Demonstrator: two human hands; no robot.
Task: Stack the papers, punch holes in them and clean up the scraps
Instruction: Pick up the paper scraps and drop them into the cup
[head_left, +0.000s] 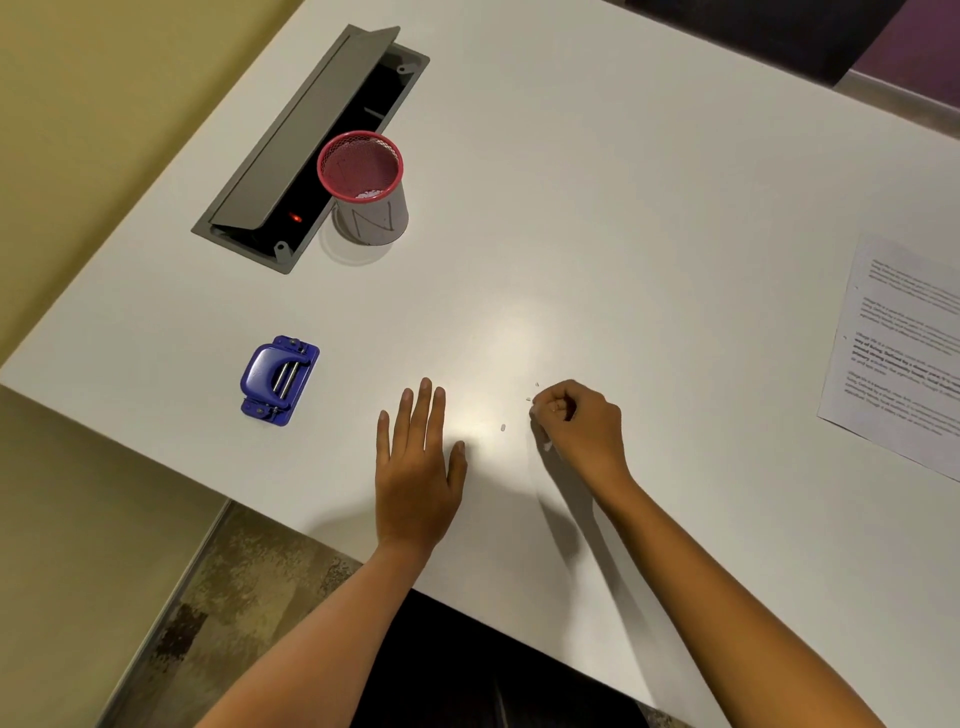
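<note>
The printed papers (904, 353) lie in a stack at the right edge of the white table (597, 182). A blue hole punch (279, 381) sits on the table at the near left. Small white paper scraps (503, 427) lie scattered between my hands. My left hand (418, 470) rests flat on the table, fingers spread, holding nothing. My right hand (579, 426) is curled with fingertips pinched together right beside a few scraps; whether it holds any I cannot tell. A red mesh cup (363, 184) wrapped in paper stands further back, with white scraps at its bottom.
An open grey cable hatch (306, 150) is set into the table behind the cup, its lid raised and a red light inside. The table's near edge runs diagonally just below my wrists, with tiled floor (208, 597) beyond it.
</note>
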